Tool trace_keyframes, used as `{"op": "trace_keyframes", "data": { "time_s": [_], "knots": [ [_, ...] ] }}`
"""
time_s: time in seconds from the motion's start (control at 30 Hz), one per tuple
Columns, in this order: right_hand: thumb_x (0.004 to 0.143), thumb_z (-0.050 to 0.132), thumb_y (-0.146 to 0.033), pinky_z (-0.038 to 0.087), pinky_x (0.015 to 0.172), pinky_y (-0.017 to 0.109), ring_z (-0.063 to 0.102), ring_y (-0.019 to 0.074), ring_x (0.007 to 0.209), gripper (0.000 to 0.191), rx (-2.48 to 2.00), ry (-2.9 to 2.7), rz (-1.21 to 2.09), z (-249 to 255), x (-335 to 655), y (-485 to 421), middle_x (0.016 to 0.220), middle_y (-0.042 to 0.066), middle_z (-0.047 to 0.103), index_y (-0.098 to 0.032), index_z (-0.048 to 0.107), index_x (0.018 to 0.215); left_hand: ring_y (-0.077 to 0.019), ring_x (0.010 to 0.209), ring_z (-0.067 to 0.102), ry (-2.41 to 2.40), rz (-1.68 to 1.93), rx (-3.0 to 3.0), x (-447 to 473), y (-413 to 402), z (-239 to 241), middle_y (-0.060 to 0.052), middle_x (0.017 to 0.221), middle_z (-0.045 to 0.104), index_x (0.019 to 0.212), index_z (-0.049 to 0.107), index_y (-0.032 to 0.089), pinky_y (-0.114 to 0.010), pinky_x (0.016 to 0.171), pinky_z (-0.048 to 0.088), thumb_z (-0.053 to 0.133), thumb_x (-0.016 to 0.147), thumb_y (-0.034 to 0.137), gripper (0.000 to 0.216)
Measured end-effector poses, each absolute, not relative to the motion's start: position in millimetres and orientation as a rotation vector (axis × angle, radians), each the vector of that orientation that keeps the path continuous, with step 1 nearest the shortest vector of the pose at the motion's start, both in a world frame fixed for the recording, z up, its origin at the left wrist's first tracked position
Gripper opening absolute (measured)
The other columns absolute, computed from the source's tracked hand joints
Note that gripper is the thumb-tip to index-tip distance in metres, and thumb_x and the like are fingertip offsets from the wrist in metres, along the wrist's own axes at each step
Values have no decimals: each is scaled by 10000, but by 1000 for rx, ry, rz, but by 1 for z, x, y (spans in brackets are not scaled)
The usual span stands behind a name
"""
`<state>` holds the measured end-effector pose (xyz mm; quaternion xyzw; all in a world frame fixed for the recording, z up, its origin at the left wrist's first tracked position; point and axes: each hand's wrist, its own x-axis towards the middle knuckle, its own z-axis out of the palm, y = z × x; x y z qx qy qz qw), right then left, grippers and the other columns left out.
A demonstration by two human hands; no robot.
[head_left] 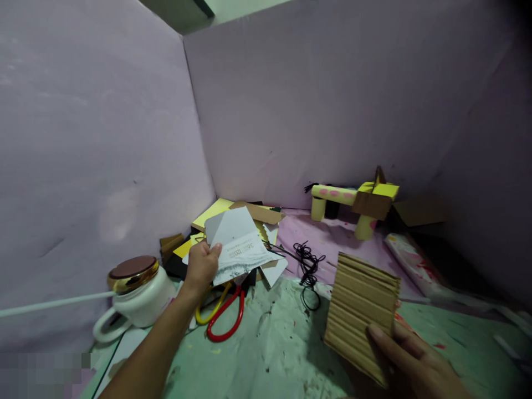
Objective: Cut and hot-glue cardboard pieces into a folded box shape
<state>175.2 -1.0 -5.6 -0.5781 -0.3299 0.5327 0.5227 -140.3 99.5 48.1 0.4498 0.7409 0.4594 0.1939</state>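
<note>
My left hand (201, 265) is closed on a white printed paper sheet (236, 244), held up over a pile of yellow and brown card scraps (216, 213). My right hand (415, 363) grips a piece of ribbed corrugated cardboard (359, 310) at its lower right corner, thumb on its face, above the green table cover (270, 343). Scissors with red and yellow handles (224, 316) lie on the table just below the left hand.
A white mug with a gold and brown lid (135, 293) stands at the left. A black tangled cord (307, 263) lies mid-table. A yellow and cardboard tube model (357, 202) stands at the back by the lilac walls. A rolled wrapper (409, 260) lies right.
</note>
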Motion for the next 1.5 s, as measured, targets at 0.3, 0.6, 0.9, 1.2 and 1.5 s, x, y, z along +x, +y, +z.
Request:
{"op": "trace_keyframes", "data": {
  "time_s": [0.3, 0.6, 0.9, 1.2, 1.5],
  "knots": [
    [691, 694, -429, 544, 816, 387, 675, 313, 943, 469, -1283, -652, 1342, 3, 171, -5, 1002, 75, 742, -202, 655, 1099, -215, 984, 594, 1934, 1291, 962, -143, 113, 41, -84, 1178, 571, 1173, 535, 168, -424, 818, 512, 555, 882, 322, 330],
    [678, 737, -392, 543, 815, 363, 676, 289, 945, 377, -1240, -638, 1338, 14, 177, -5, 1005, 60, 742, -219, 695, 1009, -107, 615, 596, 1680, 1333, 934, -152, 128, 69, -7, 806, 611, 1088, 543, 136, -244, 558, 498, 567, 856, 239, 255],
    [735, 707, -322, 534, 788, 352, 680, 245, 914, 330, -1043, -726, 1549, 28, 178, -17, 987, 67, 737, -196, 672, 1038, -102, 422, 529, 1072, 629, 1222, -40, 19, 58, -28, 722, 645, 946, 637, 137, -210, 368, 375, 662, 665, 445, 417],
    [747, 668, -410, 504, 837, 421, 654, 239, 929, 482, -1375, -1291, 1214, 36, 199, -52, 1021, 103, 708, -190, 595, 1170, 1, 321, 270, 1234, 943, 861, -14, 1, 30, 64, 465, 512, 653, 578, 140, -142, 307, 141, 743, 493, 329, 298],
    [760, 692, -410, 296, 1054, 578, 318, 333, 1343, 726, -1418, -2188, 683, -5, 232, -131, 1475, 101, 366, -311, 368, 1402, -69, 296, 420, 1296, 704, 987, -10, 2, 8, 23, 367, 534, 554, 485, 172, -165, 303, 309, 705, 514, 283, 250]
  ]
}}
